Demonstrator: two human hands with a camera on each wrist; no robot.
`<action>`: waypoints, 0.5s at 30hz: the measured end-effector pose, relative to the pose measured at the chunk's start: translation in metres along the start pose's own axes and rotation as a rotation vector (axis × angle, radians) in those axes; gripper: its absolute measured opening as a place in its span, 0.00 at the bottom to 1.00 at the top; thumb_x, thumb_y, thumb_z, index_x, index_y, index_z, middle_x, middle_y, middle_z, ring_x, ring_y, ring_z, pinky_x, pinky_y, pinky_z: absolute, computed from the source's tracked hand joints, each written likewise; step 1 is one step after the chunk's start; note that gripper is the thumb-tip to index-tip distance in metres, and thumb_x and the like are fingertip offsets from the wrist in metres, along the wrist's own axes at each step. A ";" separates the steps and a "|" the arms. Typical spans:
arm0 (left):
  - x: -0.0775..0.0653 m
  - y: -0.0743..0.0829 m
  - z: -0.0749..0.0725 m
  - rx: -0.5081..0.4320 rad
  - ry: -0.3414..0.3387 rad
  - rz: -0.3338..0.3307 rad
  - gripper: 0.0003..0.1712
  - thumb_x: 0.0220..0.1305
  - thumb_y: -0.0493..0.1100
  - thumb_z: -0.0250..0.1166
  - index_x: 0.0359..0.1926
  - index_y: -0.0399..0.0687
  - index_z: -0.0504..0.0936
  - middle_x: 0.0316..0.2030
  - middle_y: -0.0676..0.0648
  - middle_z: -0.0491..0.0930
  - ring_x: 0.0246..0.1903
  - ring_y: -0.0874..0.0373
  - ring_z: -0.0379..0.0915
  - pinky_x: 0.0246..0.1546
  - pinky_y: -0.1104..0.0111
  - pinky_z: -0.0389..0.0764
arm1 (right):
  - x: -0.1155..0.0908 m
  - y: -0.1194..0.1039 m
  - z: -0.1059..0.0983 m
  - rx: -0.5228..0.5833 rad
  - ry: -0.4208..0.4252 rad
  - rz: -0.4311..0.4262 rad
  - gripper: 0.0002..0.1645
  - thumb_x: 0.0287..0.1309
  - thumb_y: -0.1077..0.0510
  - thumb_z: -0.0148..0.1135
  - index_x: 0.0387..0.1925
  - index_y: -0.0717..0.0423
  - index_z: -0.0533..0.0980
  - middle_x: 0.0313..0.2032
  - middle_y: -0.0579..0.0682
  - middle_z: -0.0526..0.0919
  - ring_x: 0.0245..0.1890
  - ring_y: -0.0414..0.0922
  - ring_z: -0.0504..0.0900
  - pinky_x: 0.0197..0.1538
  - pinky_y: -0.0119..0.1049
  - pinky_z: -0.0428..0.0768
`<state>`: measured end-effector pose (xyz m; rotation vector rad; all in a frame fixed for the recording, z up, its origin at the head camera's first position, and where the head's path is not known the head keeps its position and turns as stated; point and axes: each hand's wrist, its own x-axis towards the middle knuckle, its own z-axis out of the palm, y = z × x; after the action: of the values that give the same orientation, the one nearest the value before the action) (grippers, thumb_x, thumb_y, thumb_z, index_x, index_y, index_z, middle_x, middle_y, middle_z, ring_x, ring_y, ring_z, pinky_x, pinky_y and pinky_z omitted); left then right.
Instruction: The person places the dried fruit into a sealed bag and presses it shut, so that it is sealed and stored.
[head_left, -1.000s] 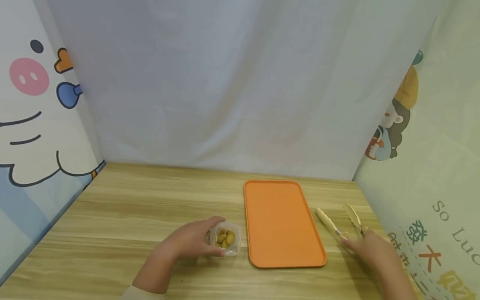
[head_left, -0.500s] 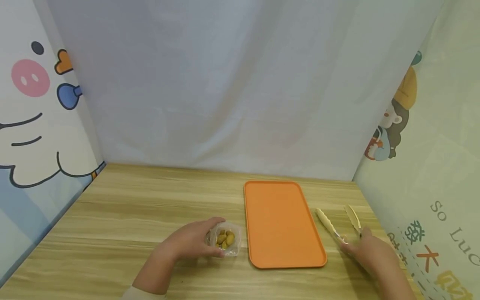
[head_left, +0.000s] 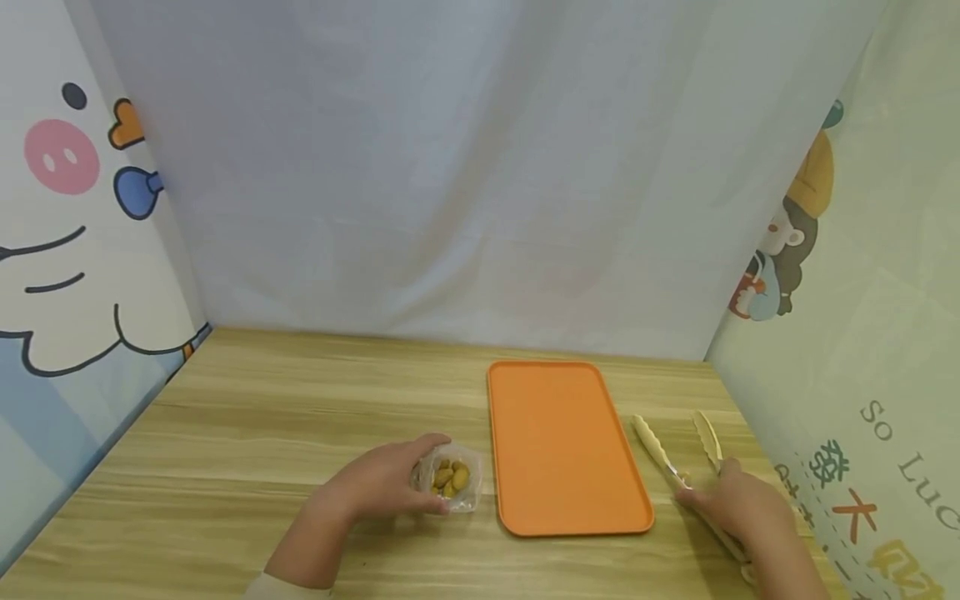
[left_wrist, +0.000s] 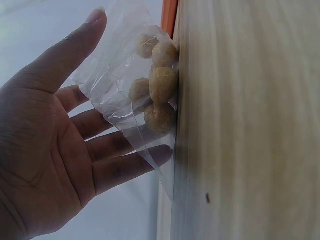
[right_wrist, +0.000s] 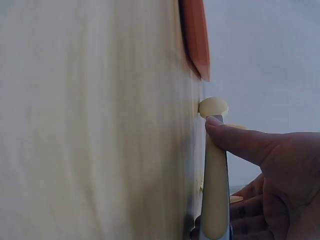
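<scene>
On the table, my left hand [head_left: 384, 482] curves its thumb and fingers around a small clear plastic bag [head_left: 471, 498] with its top spread open. Several round, brownish-yellow pieces [left_wrist: 163, 85] lie inside it; their exact kind is unclear. In the left wrist view, fingers lie behind the film while the thumb is at its upper side. To the right, my right hand [head_left: 741, 502] holds a pair of tongs [head_left: 652, 444] with cream scalloped tips spread apart and nothing between them. In the right wrist view, its thumb presses on one tong arm [right_wrist: 216, 185]; the other fingers are partly hidden.
An orange rectangular tray [head_left: 562, 450] lies between the bag and the tongs, with nothing on it. A wood-grain table [head_left: 300, 392] carries everything. A pale cloth [head_left: 420, 167] hangs at the back, and printed sheets [head_left: 862, 333] flank both sides.
My right hand has shifted slightly, and the tongs' rear end now shows below it. The tongs stay spread. My left hand, the bag and the tray have not visibly moved.
</scene>
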<state>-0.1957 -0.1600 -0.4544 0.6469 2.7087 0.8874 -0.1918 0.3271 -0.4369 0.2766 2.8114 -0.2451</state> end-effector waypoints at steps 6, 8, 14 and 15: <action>0.003 -0.004 -0.004 0.006 -0.003 0.011 0.56 0.44 0.74 0.70 0.71 0.58 0.65 0.62 0.46 0.75 0.61 0.46 0.72 0.61 0.47 0.71 | 0.002 -0.003 0.002 -0.025 0.000 -0.011 0.75 0.43 0.16 0.58 0.57 0.85 0.56 0.43 0.80 0.76 0.39 0.67 0.80 0.40 0.60 0.78; 0.005 -0.005 -0.005 0.005 -0.007 0.014 0.56 0.44 0.74 0.70 0.71 0.58 0.65 0.62 0.47 0.75 0.61 0.47 0.72 0.60 0.48 0.71 | 0.003 -0.004 0.003 -0.024 0.002 -0.014 0.74 0.43 0.16 0.58 0.56 0.85 0.56 0.42 0.79 0.76 0.37 0.66 0.80 0.39 0.59 0.78; 0.007 -0.008 -0.009 0.007 -0.015 0.018 0.56 0.44 0.75 0.70 0.71 0.58 0.64 0.63 0.47 0.75 0.61 0.47 0.72 0.60 0.48 0.71 | 0.006 -0.006 0.003 -0.015 -0.003 -0.001 0.75 0.41 0.16 0.58 0.55 0.85 0.57 0.40 0.78 0.77 0.34 0.62 0.80 0.37 0.58 0.78; 0.008 -0.008 -0.010 0.008 -0.016 0.018 0.56 0.44 0.74 0.70 0.71 0.58 0.64 0.63 0.47 0.75 0.61 0.47 0.71 0.61 0.48 0.71 | 0.006 -0.006 0.003 -0.016 -0.003 -0.001 0.75 0.41 0.16 0.58 0.55 0.85 0.57 0.40 0.78 0.77 0.34 0.62 0.80 0.37 0.58 0.78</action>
<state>-0.2085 -0.1670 -0.4521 0.6786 2.6972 0.8726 -0.1978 0.3214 -0.4407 0.2714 2.8096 -0.2229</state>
